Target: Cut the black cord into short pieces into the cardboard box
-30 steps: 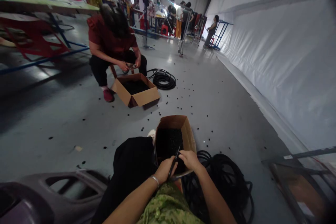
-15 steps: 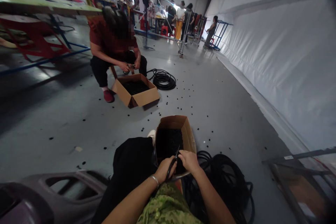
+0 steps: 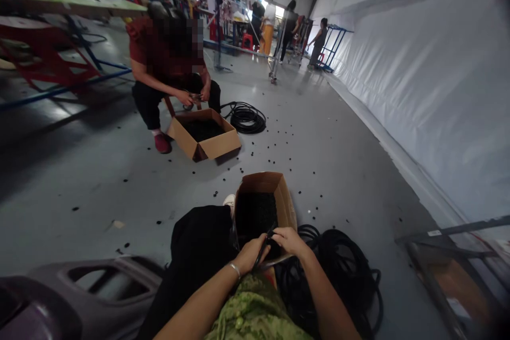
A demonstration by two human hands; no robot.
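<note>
My left hand (image 3: 252, 253) is closed around the dark handles of a pair of scissors (image 3: 262, 249), whose blades point away from me over the near side of a cardboard box (image 3: 287, 204). Beside the blades, my right hand (image 3: 289, 240) pinches what looks like the end of a black hose (image 3: 274, 230), mostly hidden by the fingers. The blades look closed at that end. Many small black pieces (image 3: 256, 211) lie in the box. A heap of coiled black hose (image 3: 342, 268) rests on the floor to the right.
Opposite me, a co-worker (image 3: 167, 58) sits bent over another cardboard box (image 3: 221, 144), a black hose coil (image 3: 247, 118) beside it. Small black bits dot the grey floor (image 3: 319, 149). A grey plastic chair (image 3: 99, 281) is at lower left, a metal frame (image 3: 450, 271) at lower right.
The scissor blades, apart before, have come together at the black hose end by my right hand. The view has shifted slightly. The co-worker's hands stay over the other box.
</note>
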